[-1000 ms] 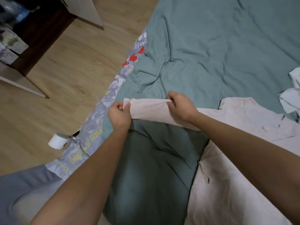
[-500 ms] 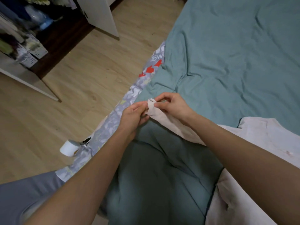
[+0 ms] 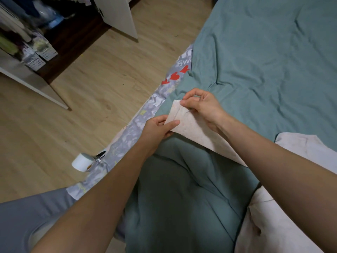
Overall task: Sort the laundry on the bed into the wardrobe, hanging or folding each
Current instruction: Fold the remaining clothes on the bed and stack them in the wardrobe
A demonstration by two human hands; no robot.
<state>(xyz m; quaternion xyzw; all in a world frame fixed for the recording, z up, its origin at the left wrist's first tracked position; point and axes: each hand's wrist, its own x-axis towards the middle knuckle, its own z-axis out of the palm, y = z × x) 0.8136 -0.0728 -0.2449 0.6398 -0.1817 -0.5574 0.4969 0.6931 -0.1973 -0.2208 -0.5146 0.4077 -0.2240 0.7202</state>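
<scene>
Evidently little is done: a pale garment (image 3: 197,137) is pinched at its end by left hand (image 3: 156,130) and right hand (image 3: 202,106) above the bed (image 3: 255,61), unfolded; the wardrobe (image 3: 27,42) is unreached.

One pale pink cotton garment (image 3: 204,141); two bare hands, left hand (image 3: 156,131) and right hand (image 3: 202,106). One teal bedcover (image 3: 264,61). Two white perforated plastic baskets (image 3: 41,55).

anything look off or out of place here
A white cup lies tipped on its side on the wooden floor by the edge of the bed; no spill shows. The pale shirt held by the left hand and right hand has faint reddish specks.
</scene>
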